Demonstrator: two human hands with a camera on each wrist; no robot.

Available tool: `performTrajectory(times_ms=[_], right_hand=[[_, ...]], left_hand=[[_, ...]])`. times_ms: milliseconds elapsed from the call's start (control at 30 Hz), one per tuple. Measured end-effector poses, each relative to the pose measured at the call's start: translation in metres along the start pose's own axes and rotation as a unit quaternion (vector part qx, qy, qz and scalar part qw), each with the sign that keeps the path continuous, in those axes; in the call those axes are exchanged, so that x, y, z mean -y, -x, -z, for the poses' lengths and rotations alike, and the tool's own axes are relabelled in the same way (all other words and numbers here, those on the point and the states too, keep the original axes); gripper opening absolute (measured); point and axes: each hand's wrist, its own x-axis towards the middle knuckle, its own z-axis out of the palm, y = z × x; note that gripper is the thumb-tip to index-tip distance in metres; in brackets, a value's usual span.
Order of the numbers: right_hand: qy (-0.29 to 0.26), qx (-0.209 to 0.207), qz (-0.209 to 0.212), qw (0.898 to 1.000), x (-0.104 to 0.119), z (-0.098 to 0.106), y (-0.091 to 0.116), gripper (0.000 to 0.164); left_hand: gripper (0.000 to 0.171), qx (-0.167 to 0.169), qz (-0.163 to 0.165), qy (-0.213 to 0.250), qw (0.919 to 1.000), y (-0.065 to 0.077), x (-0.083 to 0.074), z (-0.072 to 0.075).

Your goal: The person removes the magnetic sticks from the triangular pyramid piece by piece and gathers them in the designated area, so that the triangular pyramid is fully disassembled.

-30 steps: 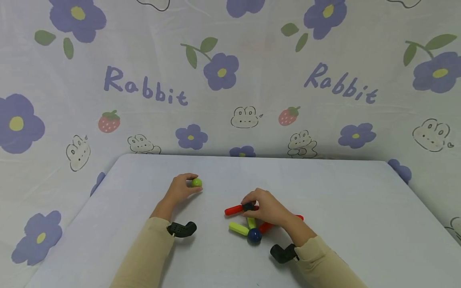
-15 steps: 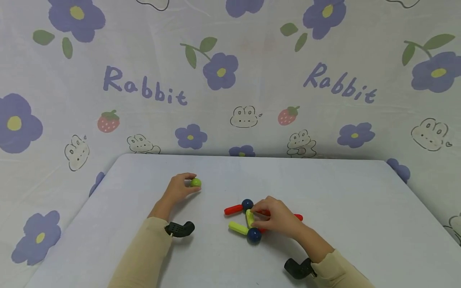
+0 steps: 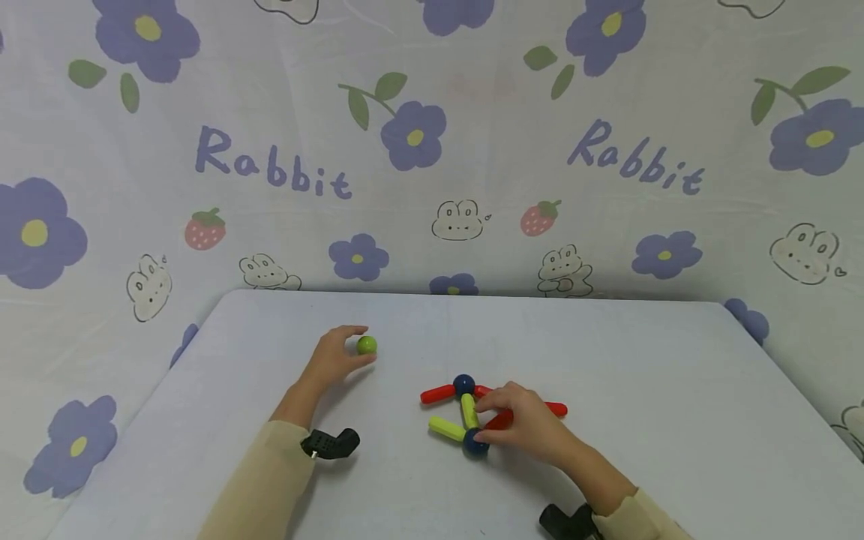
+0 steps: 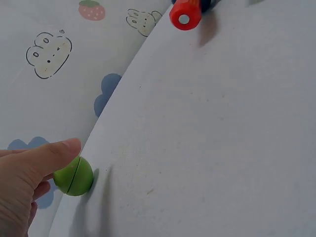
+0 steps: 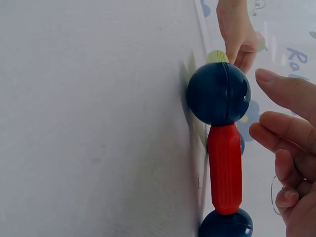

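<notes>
My left hand [image 3: 336,358] curves loosely around a green ball [image 3: 367,345] on the table, with slim gaps at thumb and fingertips. In the left wrist view, the thumb lies just above this ball [image 4: 74,177]. My right hand [image 3: 529,421] hovers over a construction of magnetic rods and balls, fingers relaxed and holding nothing. Its thumb overlaps the near blue ball [image 3: 475,444]; the right wrist view shows it apart from that ball [image 5: 217,94]. Yellow-green rods [image 3: 447,428] and red rods [image 3: 439,394] join the far blue ball [image 3: 463,385] and near one. A third blue ball [image 5: 227,224] is hidden from the head view.
A white table [image 3: 607,345] carries everything, its far edge against a cloth [image 3: 506,150] printed with flowers, rabbits and strawberries. Another red rod [image 3: 556,409] sticks out to the right from behind the right hand. Black wrist cameras [image 3: 331,444] are strapped on both sleeves.
My right hand has let go of the far blue ball and moved nearer, over the near one. The left hand's fingers have loosened slightly around the green ball, which stays put.
</notes>
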Motion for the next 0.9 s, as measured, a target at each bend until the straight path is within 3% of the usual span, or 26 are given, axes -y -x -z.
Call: performTrajectory(times_ms=[567, 900], right_hand=[[0.003, -0.005, -0.031, 1.000, 0.000, -0.008, 0.010, 0.036], [0.005, -0.011, -0.009, 1.000, -0.002, -0.009, 0.014, 0.034]], left_hand=[[0.046, -0.006, -0.131, -0.017, 0.9912, 0.031, -0.035, -0.018], [0.041, 0.045, -0.184, -0.009, 0.9819, 0.052, -0.066, -0.030]])
